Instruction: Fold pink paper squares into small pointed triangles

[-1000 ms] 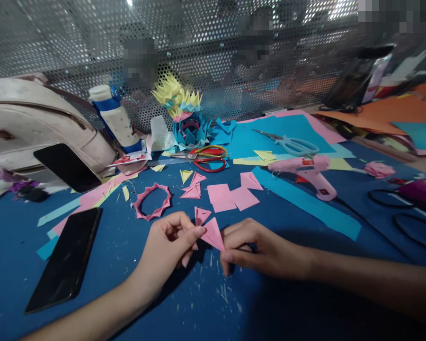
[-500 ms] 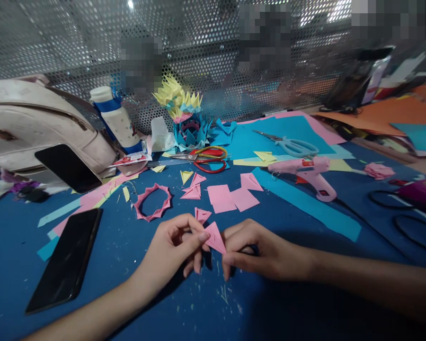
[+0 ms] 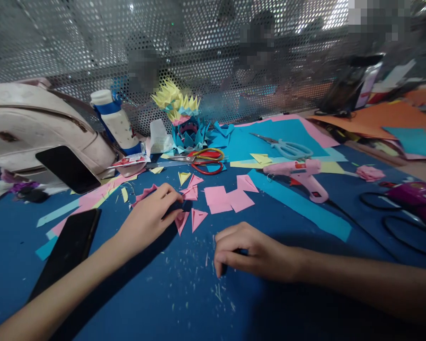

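My left hand (image 3: 149,217) is above the blue table with thumb and forefinger apart. Its thumb tip is at a folded pink paper triangle (image 3: 181,222); whether they touch I cannot tell. Beside that lies a second folded pink triangle (image 3: 199,219), and more folded pink pieces (image 3: 190,192) lie just beyond. A spiky pink paper ring (image 3: 144,194) is mostly hidden behind this hand. My right hand (image 3: 246,248) rests on the table with its fingers curled in, and nothing shows in them. Pink paper squares (image 3: 217,199) lie farther back between the hands.
A pink glue gun (image 3: 307,173) with a cord lies at right, near blue-handled scissors (image 3: 293,149). Red-and-yellow-handled scissors (image 3: 208,161) lie mid-table. A spiky paper model (image 3: 188,132) and bottle (image 3: 115,123) stand behind. Two phones (image 3: 67,168) and a backpack (image 3: 39,123) are left.
The pink triangle that both hands held now lies on the table by my left hand, which has moved left and away. My right hand has stayed nearly in place, its fingers curled.
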Action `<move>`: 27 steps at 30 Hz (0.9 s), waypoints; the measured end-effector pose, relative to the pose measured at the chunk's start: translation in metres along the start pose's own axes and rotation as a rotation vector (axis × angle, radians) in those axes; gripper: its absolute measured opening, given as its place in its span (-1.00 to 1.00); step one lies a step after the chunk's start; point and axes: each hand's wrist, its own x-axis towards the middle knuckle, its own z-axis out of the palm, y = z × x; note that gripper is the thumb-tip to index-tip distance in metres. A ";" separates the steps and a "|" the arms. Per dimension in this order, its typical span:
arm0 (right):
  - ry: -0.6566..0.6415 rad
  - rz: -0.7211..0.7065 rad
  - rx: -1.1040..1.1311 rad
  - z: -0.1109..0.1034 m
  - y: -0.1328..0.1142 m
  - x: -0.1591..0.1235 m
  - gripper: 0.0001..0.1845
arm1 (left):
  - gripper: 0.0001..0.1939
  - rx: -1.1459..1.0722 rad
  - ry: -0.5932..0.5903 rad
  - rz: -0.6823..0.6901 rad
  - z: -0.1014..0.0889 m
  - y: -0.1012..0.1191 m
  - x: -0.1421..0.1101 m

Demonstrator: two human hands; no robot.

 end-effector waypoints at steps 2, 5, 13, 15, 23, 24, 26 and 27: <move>0.008 -0.008 -0.024 0.001 0.000 0.000 -0.58 | -0.89 0.042 -0.025 0.064 0.003 0.006 0.011; 0.008 -0.011 -0.049 0.001 0.000 0.000 -0.57 | -0.86 0.104 -0.071 0.160 0.008 0.018 0.036; -0.035 -0.012 -0.092 0.000 0.001 -0.003 -0.61 | -0.69 0.163 -0.241 0.173 0.029 0.020 0.108; -0.036 -0.014 -0.097 0.000 0.001 -0.003 -0.61 | -0.68 0.155 -0.299 0.159 0.031 0.017 0.120; -0.028 -0.023 -0.110 0.001 0.002 -0.003 -0.63 | -0.68 0.143 -0.374 0.119 0.020 0.018 0.128; -0.031 -0.022 -0.111 0.001 0.001 -0.003 -0.62 | -0.68 0.142 -0.367 0.110 0.018 0.018 0.127; -0.038 -0.015 -0.115 0.001 0.001 -0.004 -0.62 | -0.68 0.139 -0.345 0.090 0.013 0.019 0.125; -0.040 -0.013 -0.115 0.001 0.001 -0.004 -0.61 | -0.69 0.138 -0.331 0.078 0.011 0.019 0.124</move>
